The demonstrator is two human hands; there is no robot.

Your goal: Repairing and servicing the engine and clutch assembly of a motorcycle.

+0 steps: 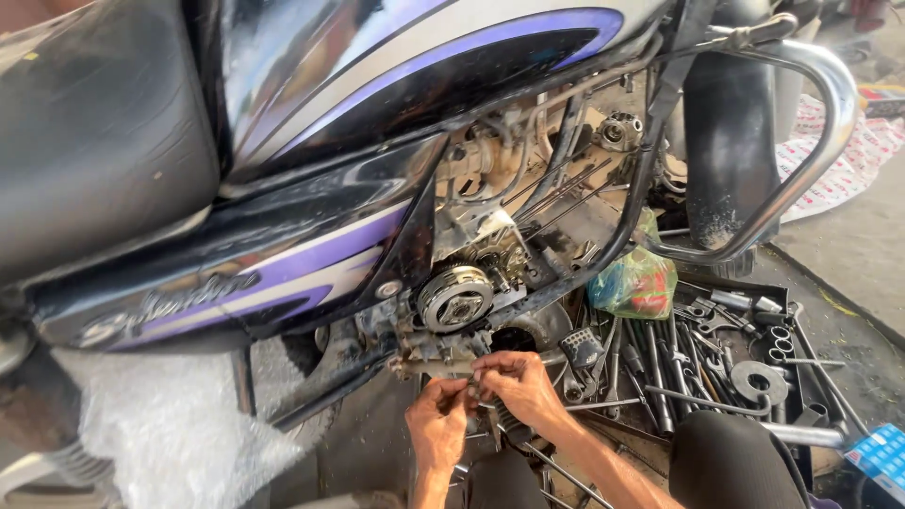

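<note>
Chrome catches the eye first in the head view: the round clutch assembly (455,298) sits bared on the open side of the motorcycle engine (476,259), its cover off, and everything here is placed around it. Just below the clutch, both hands meet at the engine's lower edge. The left hand (437,424) comes up from underneath, fingers pinched narrow on something small and pale that I cannot make out. The right hand (518,385) closes in from the other side, fingertips (483,372) curled tight against the same spot, the two hands touching — a two-handed grip that reads as steadying a small part against the casing. Whether it is a fastener or a fitting is too small to tell.

Above the clutch, the black-and-purple fuel tank (377,66) and side panel (264,273) loom over the work. To the right of the clutch, a chrome crash guard (820,123) loops round, and beneath it a black tool tray (801,372) lies crowded with spanners and rods, near the right hand. A green plastic bag (636,283) sits between clutch and tray.
</note>
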